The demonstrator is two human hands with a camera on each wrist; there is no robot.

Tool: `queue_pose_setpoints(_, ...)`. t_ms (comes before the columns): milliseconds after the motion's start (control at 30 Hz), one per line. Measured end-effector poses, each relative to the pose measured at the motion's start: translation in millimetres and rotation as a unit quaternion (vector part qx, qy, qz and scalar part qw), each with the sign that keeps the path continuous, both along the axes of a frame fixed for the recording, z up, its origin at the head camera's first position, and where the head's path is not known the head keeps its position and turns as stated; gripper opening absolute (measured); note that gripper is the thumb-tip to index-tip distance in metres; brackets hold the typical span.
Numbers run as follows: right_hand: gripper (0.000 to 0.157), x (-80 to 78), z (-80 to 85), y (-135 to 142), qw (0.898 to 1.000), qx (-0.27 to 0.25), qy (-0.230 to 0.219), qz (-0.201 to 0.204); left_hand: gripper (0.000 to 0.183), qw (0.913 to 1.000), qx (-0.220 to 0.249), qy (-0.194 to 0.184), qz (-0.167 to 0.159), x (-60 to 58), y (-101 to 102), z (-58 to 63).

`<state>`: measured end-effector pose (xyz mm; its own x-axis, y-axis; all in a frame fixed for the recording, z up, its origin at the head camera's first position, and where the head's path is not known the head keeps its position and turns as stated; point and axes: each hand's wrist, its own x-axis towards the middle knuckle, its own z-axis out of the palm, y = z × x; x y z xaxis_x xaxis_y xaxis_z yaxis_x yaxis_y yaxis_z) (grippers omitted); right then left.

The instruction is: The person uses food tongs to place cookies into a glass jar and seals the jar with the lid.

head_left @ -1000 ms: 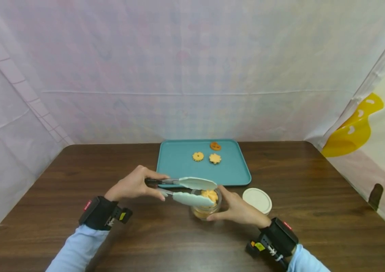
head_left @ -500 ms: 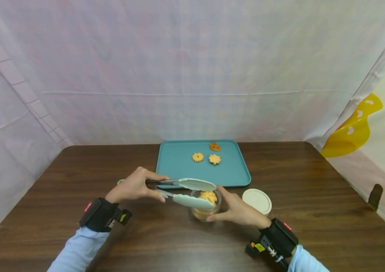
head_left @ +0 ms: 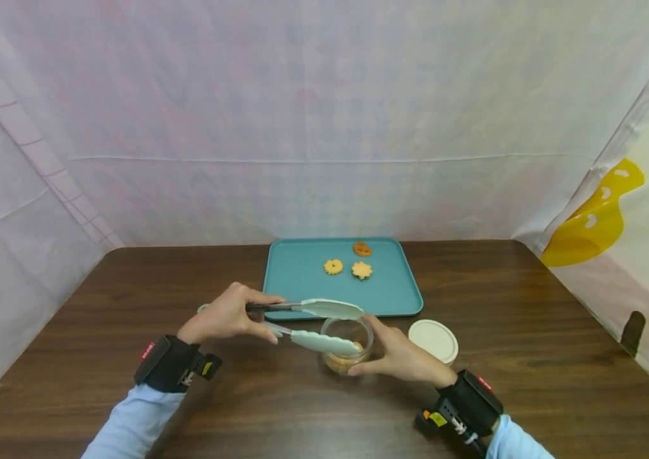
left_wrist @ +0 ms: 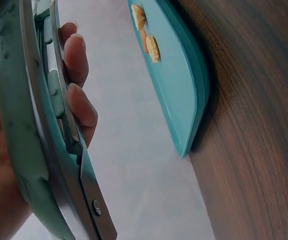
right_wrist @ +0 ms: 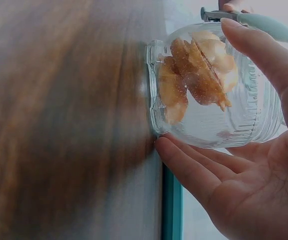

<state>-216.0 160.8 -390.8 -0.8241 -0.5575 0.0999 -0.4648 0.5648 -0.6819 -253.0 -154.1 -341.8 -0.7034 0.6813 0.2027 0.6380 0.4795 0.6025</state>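
My left hand (head_left: 231, 315) grips a pair of tongs (head_left: 324, 342) with pale mint tips, which stand apart over the mouth of a clear glass jar (head_left: 331, 364). Between the tips I see no biscuit. My right hand (head_left: 403, 358) holds the jar from its right side, thumb and fingers around the glass. Inside, in the right wrist view, several golden biscuits (right_wrist: 199, 70) lean on one another near the bottom. The jar stands upright on the table. In the left wrist view, fingers (left_wrist: 76, 60) wrap around the tongs' handles.
Behind the jar lies a teal tray (head_left: 292, 284) bearing a round scalloped biscuit (head_left: 333, 266), a flower-shaped biscuit (head_left: 361, 271) and a brown pretzel (head_left: 362, 249). A white round lid (head_left: 433, 341) rests on the wooden table (head_left: 267, 408) right of the jar. Cloth hangs behind the table.
The yellow biscuit that showed between the tong tips at the jar's mouth has dropped down into the jar. Both hands, the tongs and the jar have stayed nearly still.
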Motion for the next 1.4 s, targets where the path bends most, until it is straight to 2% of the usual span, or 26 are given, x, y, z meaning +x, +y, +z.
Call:
queue_pose_setpoints(100, 0.079, 0.4, 0.0, 0.2, 1.000, -0.002, 0.000, 0.000, 0.064, 1.0000, 0.002, -0.002, -0.005, -0.8, -0.2, -1.9)
queue_pose_setpoints(233, 0.081, 0.4, -0.2, 0.4, 1.000, -0.015, -0.007, 0.007, 0.066, 0.9999, 0.007, -0.012, 0.007, -1.1, -0.5, -2.6)
queue_pose_setpoints(367, 0.084, 0.0, -1.1, 0.3, 1.000, -0.015, -0.011, 0.008, 0.068, 0.9983, 0.014, -0.017, 0.054, -1.8, 0.1, -1.2)
queue_pose_setpoints(500, 0.082, -0.1, -1.6, 0.2, 1.000, -0.012, -0.008, 0.008, 0.069, 0.9938, 0.022, 0.008, 0.108, -6.4, 2.7, -0.4)
queue_pose_setpoints(700, 0.078, -0.1, -0.5, -0.3, 1.000, -0.019, -0.013, 0.013, 0.070, 0.9811, 0.014, 0.061, 0.183, -21.6, 5.2, -5.8)
queue_pose_setpoints(833, 0.078, -0.2, 0.0, -0.6, 1.000, -0.017, -0.017, 0.010, 0.071, 0.9723, -0.010, 0.075, 0.221, -33.8, 7.2, -10.0)
queue_pose_setpoints(967, 0.079, 0.0, -0.2, -0.5, 0.999, -0.021, -0.028, 0.012, 0.073, 0.9682, -0.032, 0.073, 0.237, -43.5, 10.3, -15.0)
queue_pose_setpoints(1200, 0.080, 0.3, -1.9, -0.4, 0.996, -0.055, -0.066, 0.024, 0.073, 0.9644, -0.040, 0.053, 0.256, -54.8, 18.5, -17.4)
queue_pose_setpoints(1400, 0.079, 0.2, -2.1, -0.6, 0.997, -0.054, -0.057, 0.023, 0.075, 0.9595, -0.054, 0.042, 0.273, -64.9, 23.5, -18.6)
